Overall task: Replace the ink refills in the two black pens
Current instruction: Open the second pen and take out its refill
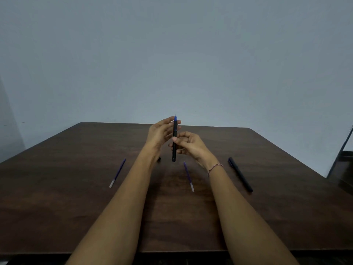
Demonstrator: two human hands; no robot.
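A black pen (174,155) with a blue tip stands upright above the middle of the brown table (76,207). My right hand (191,145) pinches its barrel around the middle. My left hand (161,133) is at the pen's upper end, fingers touching the barrel near the blue tip. A second black pen (240,174) lies on the table to the right. Two blue refills lie flat: one refill (117,173) left of my left forearm, the other refill (188,176) between my forearms. A small black piece (159,159) shows beside my left wrist.
A plain grey wall stands behind the table's far edge. A dark frame or piece of furniture (342,159) stands at the right edge, past the table's right side.
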